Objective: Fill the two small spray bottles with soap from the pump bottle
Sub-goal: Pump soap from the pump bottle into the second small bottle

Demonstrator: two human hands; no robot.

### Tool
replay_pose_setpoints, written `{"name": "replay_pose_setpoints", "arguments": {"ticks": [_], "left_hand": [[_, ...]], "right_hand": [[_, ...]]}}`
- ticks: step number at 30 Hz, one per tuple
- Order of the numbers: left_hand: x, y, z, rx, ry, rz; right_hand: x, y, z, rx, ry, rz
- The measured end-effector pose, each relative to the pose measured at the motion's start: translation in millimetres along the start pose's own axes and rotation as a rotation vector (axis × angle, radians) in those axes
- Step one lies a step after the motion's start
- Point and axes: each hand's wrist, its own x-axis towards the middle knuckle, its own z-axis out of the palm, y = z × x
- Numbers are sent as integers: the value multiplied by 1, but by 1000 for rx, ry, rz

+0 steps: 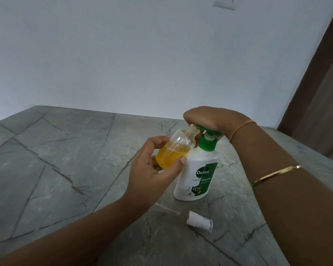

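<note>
My left hand (152, 169) grips a small clear spray bottle (175, 148), tilted, with its open neck up against the green nozzle of the pump bottle. Orange soap fills roughly its lower half. The white pump bottle (196, 175) with a green label stands upright on the grey stone table (65, 160). My right hand (210, 118) rests on top of the green pump head (208, 139), palm down; its fingers are hidden. A white spray cap (199, 220) with its thin dip tube lies on the table in front of the pump bottle. Only one small spray bottle is in view.
A plain white wall stands behind the table's far edge. A brown door frame (319, 77) runs down the right side. Bangles sit on my right forearm.
</note>
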Motion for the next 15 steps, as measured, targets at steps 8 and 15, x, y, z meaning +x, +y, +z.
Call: {"name": "replay_pose_setpoints", "arguments": {"ticks": [8, 15], "left_hand": [[0, 1, 0, -10, -5, 16], [0, 1, 0, -7, 0, 23]], "right_hand": [[0, 2, -1, 18, 5, -21], [-1, -2, -7, -35, -26, -14]]}}
